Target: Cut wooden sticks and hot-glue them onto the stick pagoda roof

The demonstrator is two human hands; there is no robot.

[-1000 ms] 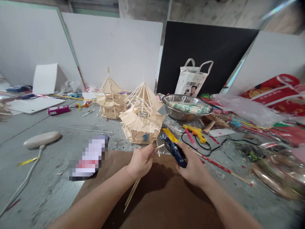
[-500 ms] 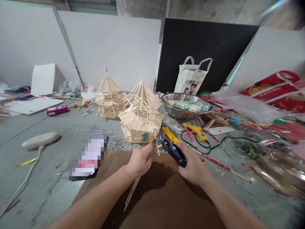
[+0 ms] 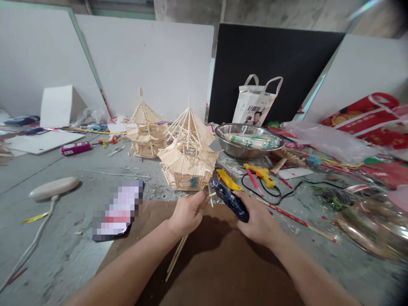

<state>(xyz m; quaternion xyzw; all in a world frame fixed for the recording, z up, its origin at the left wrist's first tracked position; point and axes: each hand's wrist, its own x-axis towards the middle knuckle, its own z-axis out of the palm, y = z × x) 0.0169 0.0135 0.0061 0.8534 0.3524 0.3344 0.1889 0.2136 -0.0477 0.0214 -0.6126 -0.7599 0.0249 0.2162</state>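
Observation:
My left hand [image 3: 188, 212] is closed, thumb and fingers pinching a thin wooden stick [image 3: 212, 194] whose short end pokes out to the right. In my right hand [image 3: 258, 219] is a pair of dark blue cutters [image 3: 230, 199], with its head right at that stick end. The cutters' jaws are mostly hidden from this side. Below my left wrist, a few longer sticks [image 3: 176, 260] slant over the brown board [image 3: 219, 272]; my hand hides their upper ends. Just beyond my hands stands a stick-built pavilion model [image 3: 189, 163] with a pointed, partly covered roof.
A second pavilion model [image 3: 145, 131] stands behind, to the left. Stick bundles lie in a steel bowl [image 3: 245, 151]. Right of my hands are a yellow glue gun [image 3: 263, 174] with its cable and a red-wrapped rod [image 3: 296, 219]. On the left lie a phone [image 3: 119, 210] and a white corded object [image 3: 54, 188].
The cutters have turned slightly at the stick end, so their jaws show less than before. My left hand and the pavilion models have hardly moved.

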